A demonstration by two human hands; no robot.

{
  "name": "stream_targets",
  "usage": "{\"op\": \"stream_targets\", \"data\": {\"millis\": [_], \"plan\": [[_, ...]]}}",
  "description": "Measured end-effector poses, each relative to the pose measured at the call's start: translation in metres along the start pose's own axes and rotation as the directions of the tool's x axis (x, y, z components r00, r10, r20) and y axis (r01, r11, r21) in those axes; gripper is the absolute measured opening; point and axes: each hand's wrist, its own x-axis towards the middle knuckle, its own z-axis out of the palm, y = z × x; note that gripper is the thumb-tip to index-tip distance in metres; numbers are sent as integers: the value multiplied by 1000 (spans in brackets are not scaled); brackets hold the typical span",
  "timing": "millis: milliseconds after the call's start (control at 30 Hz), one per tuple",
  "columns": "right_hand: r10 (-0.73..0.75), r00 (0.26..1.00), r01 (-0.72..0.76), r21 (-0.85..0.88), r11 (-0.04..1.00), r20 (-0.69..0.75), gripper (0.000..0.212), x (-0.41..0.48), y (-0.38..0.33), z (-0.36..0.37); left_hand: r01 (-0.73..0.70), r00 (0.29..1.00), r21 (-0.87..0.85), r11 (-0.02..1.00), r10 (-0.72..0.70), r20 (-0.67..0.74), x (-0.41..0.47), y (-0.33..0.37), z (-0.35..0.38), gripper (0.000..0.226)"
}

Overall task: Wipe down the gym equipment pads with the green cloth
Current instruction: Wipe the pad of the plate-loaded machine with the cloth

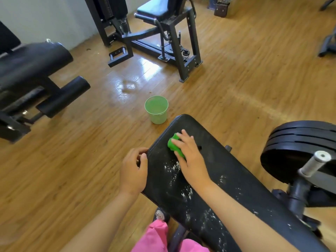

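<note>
Black pad (221,180): long and tilted, flecked with white powder (173,167) along its near half.
Green cloth (173,144): bunched on the pad's far end, under the right hand (189,158), whose fingers curve over it and grip it.
Left hand (133,171): curled round the pad's left edge, thumb on top.
Green cup (157,112): upright on the wooden floor (72,160), just beyond the pad's far end.
</note>
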Motion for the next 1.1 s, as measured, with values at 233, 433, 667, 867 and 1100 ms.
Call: {"op": "stream_targets", "data": {"millis": [233, 433, 667, 867, 1100], "plan": [[-85, 996, 86, -69, 994, 18, 42, 45, 43, -28, 13, 1000, 56, 998, -13, 5, 0, -1, 0, 22], [125, 992, -123, 80, 989, -19, 37, 58, 59, -44, 40, 999, 121, 992, -43, 18, 1, 0, 1, 24], [42, 998, -41, -33, 999, 44, 47, -46, 40, -38, 55, 998, 115, 992, -58, 25, -1, 2, 0, 25], [144, 989, -145, -49, 988, -19, 43, -3, 61, -50, 58, 997, 79, 995, -62, 53, 0, 4, -1, 24], [348, 927, -349, 17, 937, -142, 32, 34, 70, -53, 31, 996, 83, 996, -38, 78, 0, 3, -3, 23]]}}
